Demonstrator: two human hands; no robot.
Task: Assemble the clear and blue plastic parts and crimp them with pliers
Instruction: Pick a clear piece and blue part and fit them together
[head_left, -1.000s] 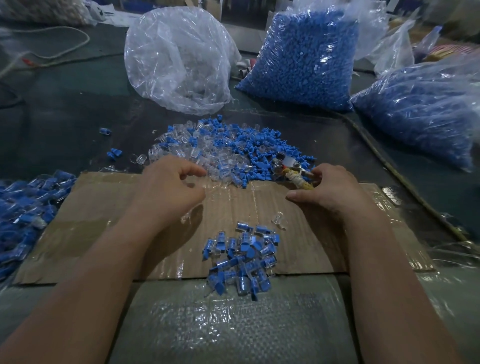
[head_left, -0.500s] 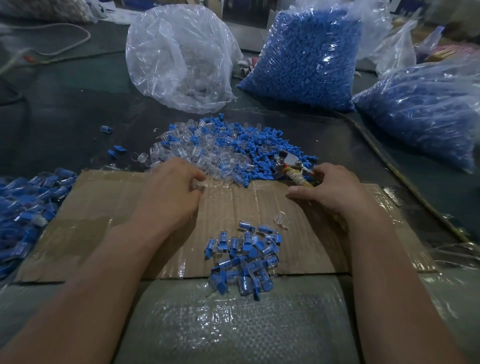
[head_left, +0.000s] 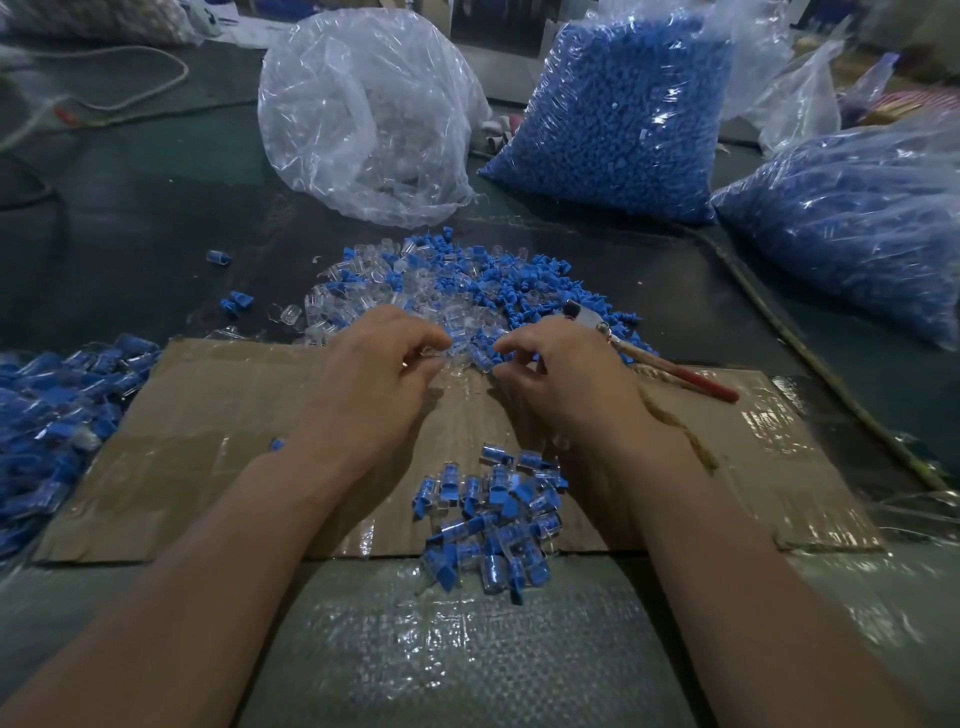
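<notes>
Pliers (head_left: 655, 362): lying on the cardboard (head_left: 208, 415) at the right edge of the loose pile of clear and blue parts (head_left: 467, 280), long axis diagonal, jaws toward the far left, red handle toward the near right. Left hand (head_left: 374, 379): fingers curled, pinching a clear part (head_left: 432, 354) at the pile's near edge. Right hand (head_left: 566, 379): off the pliers it rested on earlier, now beside the left with fingers curled; a hold cannot be told.

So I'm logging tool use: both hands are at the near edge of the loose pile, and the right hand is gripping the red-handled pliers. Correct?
Not quite. The head view shows the red-handled pliers lying unheld, handle on the cardboard, beside the right hand. The rest holds: it and the left hand are at the near edge of the loose pile.
</notes>
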